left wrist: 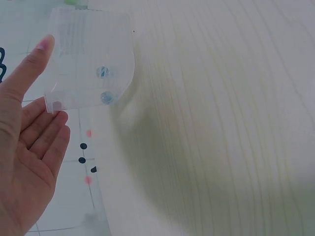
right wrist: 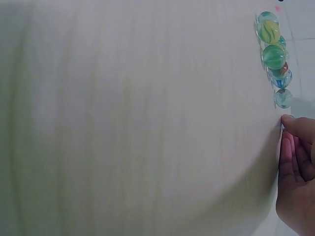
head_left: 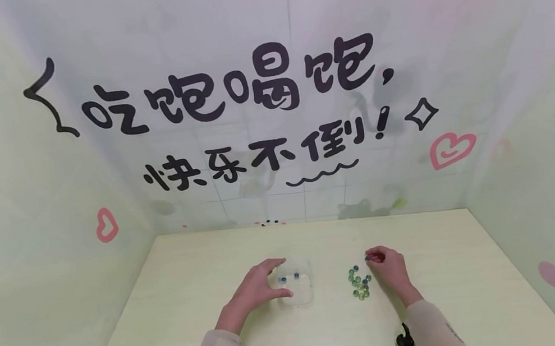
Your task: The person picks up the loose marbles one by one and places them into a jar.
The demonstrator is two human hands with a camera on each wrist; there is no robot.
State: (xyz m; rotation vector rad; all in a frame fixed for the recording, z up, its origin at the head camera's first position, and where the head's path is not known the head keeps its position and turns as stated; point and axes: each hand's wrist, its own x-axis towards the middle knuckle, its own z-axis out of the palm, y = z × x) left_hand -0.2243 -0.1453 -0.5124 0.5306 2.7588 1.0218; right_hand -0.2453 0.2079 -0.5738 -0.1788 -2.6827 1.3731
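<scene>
A clear plastic box (head_left: 305, 300) stands on the table with two dark blue marbles (head_left: 296, 276) in it. My left hand (head_left: 256, 288) curves round the box's left side, thumb at the front, fingers at the back. The left wrist view shows the thumb and fingertips right at the rim of the box (left wrist: 93, 39). To the right, my right hand (head_left: 391, 268) pinches a dark blue marble between thumb and fingertips, close over the table; the fingers mostly hide it. Beside that hand lies a loose group of green and blue marbles (head_left: 355, 283).
The pale wooden table (head_left: 205, 259) ends at a printed backdrop (head_left: 281, 206) with black lettering. Similar printed walls rise on both sides. A black strap mount (head_left: 404, 340) shows at the right sleeve, another at the left.
</scene>
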